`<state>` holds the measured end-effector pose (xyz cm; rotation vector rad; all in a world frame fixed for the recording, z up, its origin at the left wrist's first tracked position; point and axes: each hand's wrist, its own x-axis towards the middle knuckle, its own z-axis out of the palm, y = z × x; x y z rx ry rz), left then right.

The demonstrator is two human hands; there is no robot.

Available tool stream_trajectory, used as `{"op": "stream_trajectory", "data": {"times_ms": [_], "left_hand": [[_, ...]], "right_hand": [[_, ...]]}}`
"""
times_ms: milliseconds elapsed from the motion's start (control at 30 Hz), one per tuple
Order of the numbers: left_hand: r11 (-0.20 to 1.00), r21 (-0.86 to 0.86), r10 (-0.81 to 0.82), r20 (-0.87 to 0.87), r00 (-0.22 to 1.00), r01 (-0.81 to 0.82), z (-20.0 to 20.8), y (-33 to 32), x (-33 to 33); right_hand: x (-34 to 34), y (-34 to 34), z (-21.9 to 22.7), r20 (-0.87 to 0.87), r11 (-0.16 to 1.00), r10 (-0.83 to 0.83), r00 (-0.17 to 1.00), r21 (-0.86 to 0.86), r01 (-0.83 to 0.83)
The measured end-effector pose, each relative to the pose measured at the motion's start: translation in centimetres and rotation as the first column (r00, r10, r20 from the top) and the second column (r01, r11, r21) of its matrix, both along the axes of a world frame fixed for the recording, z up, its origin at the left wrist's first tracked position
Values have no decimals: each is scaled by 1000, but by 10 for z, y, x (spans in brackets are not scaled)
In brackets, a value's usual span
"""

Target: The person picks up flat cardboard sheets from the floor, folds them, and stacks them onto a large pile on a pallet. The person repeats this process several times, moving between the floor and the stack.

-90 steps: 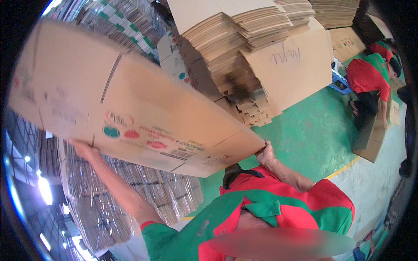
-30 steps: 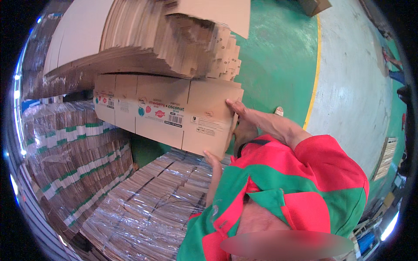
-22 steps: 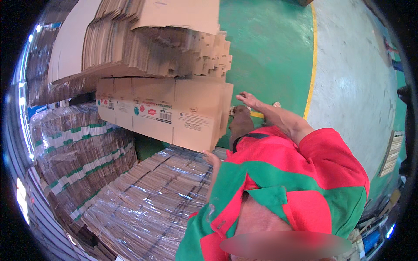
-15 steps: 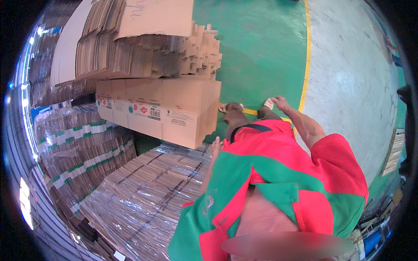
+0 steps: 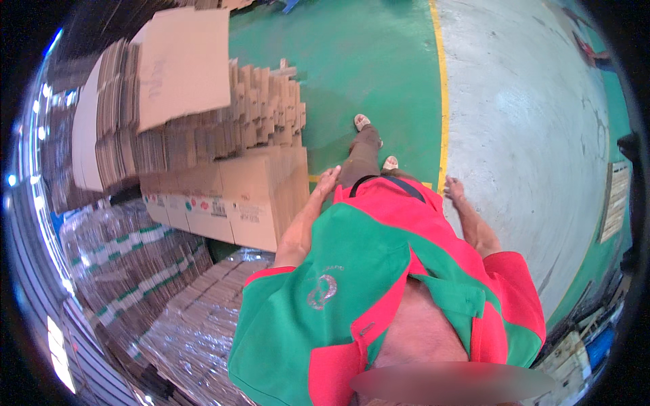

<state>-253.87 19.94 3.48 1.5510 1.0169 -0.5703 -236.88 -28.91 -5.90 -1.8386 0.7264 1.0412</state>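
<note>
My left hand (image 5: 329,178) hangs at hip height beside my dark trouser leg, its fingers loosely bent and apart with nothing held. It is nearest the right end of a stack of flattened cardboard cartons (image 5: 257,193), but does not touch it. On the other side my right hand (image 5: 454,188) hangs free near the yellow floor line (image 5: 444,122), its fingers also loose and bare. Behind the printed cartons rises a taller pile of flat brown cardboard (image 5: 203,145), with a large plain sheet (image 5: 183,68) lying tilted on top.
Plastic-wrapped cardboard bundles (image 5: 189,318) lie at the near left, beside another wrapped stack (image 5: 122,264) with green and white bands. Green floor (image 5: 345,61) lies ahead, and pale grey floor (image 5: 521,135) to the right. A slatted wooden pallet (image 5: 614,203) leans at the far right.
I have stepped forward along the green floor, one foot now ahead. My left hand has swung forward and my right hand back. The cardboard stacks sit lower and further left in view.
</note>
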Motion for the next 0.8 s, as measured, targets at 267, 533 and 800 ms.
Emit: {"op": "stream_trajectory", "data": {"times_ms": [267,533,800], "left_hand": [[948,-37,-310,134,941,317,-22,2,186],[865,-78,-499,-46,865,495,-17,65,364],[843,-104,-533,-29,846,527,7,43,589]], "right_hand": [[-2,59,-41,87,947,322,943,-35,-321],[149,107,13,258,986,-76,963,-123,111],[273,107,25,246,891,-439,864,1,453]]}}
